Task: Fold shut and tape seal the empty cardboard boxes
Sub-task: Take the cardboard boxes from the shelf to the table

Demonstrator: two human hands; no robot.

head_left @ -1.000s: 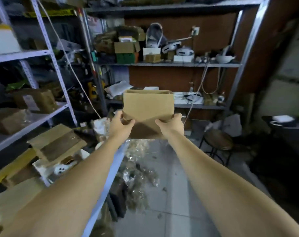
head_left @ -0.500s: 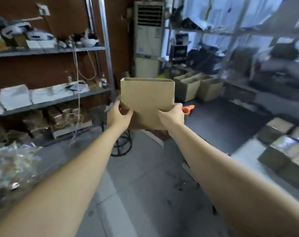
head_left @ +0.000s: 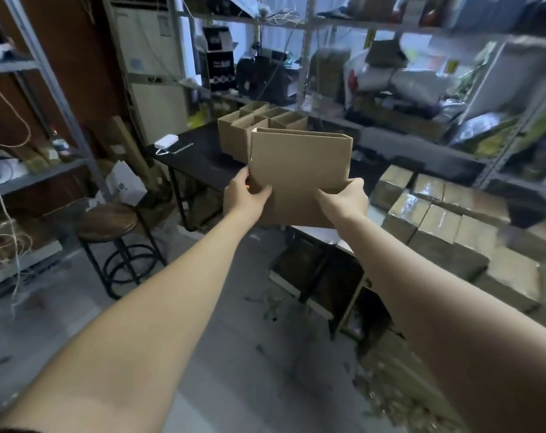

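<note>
I hold a brown cardboard box (head_left: 300, 165) out in front of me at arm's length, above the floor. Its top is open and its lower flaps are folded towards me. My left hand (head_left: 245, 198) grips its lower left edge, thumb on the near face. My right hand (head_left: 343, 203) grips the lower right corner the same way. Several open-topped cardboard boxes (head_left: 253, 128) stand on a black table (head_left: 196, 157) behind it. Sealed, taped boxes (head_left: 437, 223) are stacked on the right.
A round wooden stool (head_left: 109, 223) stands on the floor at left. Metal shelving (head_left: 46, 73) full of goods lines the left and back walls. A white device (head_left: 166, 141) lies on the black table. Scraps litter the floor by a low cabinet (head_left: 321, 276).
The view has swung right from the left shelves to the black table and the stacked boxes. Both hands keep the same grip on the box.
</note>
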